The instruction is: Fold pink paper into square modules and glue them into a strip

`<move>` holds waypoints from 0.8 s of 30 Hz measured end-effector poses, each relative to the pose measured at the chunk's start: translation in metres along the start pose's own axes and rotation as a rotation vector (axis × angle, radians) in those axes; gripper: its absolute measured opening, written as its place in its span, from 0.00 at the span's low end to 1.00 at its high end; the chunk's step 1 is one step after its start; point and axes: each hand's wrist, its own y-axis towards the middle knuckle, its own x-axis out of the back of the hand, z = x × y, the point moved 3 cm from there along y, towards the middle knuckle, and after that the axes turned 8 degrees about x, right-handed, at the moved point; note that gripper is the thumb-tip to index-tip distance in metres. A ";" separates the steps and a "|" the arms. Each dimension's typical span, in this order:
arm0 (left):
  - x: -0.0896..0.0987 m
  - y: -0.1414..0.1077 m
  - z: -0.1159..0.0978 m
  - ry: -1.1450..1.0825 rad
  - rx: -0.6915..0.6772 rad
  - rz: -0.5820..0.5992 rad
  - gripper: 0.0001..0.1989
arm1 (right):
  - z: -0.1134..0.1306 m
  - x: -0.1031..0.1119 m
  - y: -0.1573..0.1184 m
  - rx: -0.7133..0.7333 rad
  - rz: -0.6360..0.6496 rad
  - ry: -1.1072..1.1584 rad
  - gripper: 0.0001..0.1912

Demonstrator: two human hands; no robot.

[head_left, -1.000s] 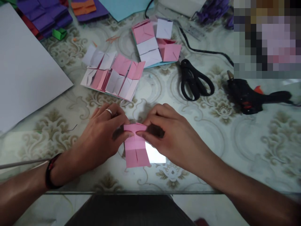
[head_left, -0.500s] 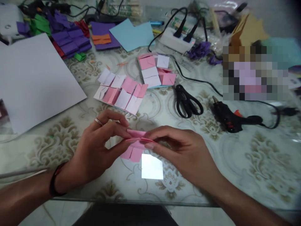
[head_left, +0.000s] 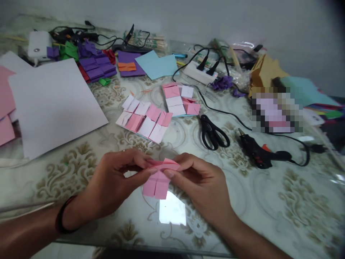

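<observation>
Between my two hands is a folded pink paper piece, its lower part hanging down with a slit in the middle. My left hand pinches its left side between thumb and fingers. Gripping the right side the same way is my right hand. The fingertips hide part of the upper fold. Beyond the hands lies a card covered with pink and white folded paper squares. A similar pink and white card rests behind it.
Black scissors and a glue gun with a cord lie to the right. A large white sheet covers the left side. Purple folded papers, light blue paper and a white power strip are at the back.
The view has tilted up, so the table sits lower in it. The pink paper's upper fold is now raised more, and both hands still pinch it, with the thumbs closer together.
</observation>
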 end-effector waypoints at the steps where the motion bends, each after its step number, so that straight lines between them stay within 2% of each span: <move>1: 0.000 0.000 0.001 -0.004 0.017 0.000 0.10 | -0.001 0.000 -0.001 -0.004 0.005 0.008 0.10; 8: -0.002 0.004 0.012 -0.096 0.160 -0.019 0.11 | -0.005 -0.003 0.003 -0.087 -0.055 0.150 0.13; 12: -0.001 0.006 0.012 -0.170 0.194 -0.027 0.12 | -0.008 -0.005 0.005 -0.135 -0.037 0.180 0.15; 17: -0.001 0.007 0.009 -0.175 0.183 0.058 0.11 | -0.015 -0.003 0.004 -0.162 -0.016 0.180 0.14; 19: -0.001 0.009 0.012 -0.195 0.236 0.102 0.08 | -0.019 -0.002 0.004 -0.157 -0.023 0.184 0.13; 20: -0.002 0.010 0.014 -0.195 0.279 0.136 0.11 | -0.021 -0.002 0.004 -0.158 -0.021 0.188 0.13; 22: -0.003 0.011 0.018 -0.138 0.342 0.212 0.15 | -0.024 -0.001 0.004 -0.161 -0.002 0.199 0.12; 24: -0.002 0.011 0.019 -0.016 0.330 0.252 0.10 | -0.025 -0.002 0.003 -0.164 0.019 0.203 0.11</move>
